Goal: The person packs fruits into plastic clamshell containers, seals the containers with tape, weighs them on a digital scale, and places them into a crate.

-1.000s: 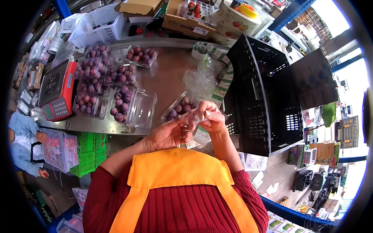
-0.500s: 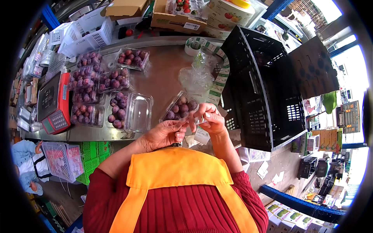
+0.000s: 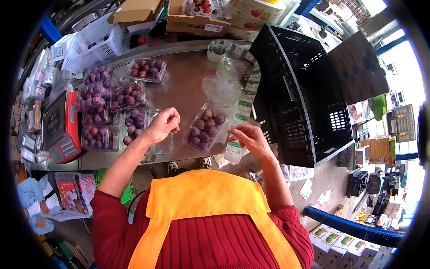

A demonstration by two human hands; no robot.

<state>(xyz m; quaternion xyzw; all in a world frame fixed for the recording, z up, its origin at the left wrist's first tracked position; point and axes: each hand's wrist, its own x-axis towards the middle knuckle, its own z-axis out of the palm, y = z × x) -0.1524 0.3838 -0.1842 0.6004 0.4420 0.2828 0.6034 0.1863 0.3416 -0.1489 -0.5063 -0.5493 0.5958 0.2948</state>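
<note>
My left hand (image 3: 165, 127) is raised above the clear lid (image 3: 164, 147) of an open plum punnet, thumb and fingers pinched together. A faint clear strand seems to run from its fingertips toward the middle punnet; what it pinches I cannot make out. Between my hands a clear plastic punnet of plums (image 3: 206, 129) lies tilted on the metal table. My right hand (image 3: 251, 138) is just right of this punnet, its fingers closed on the strip of green-and-white labels (image 3: 244, 110). The strip's white end (image 3: 234, 152) hangs at the table's front edge.
Several filled plum punnets (image 3: 98, 98) cluster at left beside a red scale (image 3: 62, 130). Crumpled clear plastic (image 3: 221, 87) lies behind the middle punnet. A large black crate (image 3: 304, 98) stands at right. A white basket (image 3: 94, 47) and a cardboard box (image 3: 197, 24) are at the back.
My hands have moved apart: the left went up and left, off the front of the punnet; the right shifted slightly right and down to the label strip. The middle punnet now shows fully.
</note>
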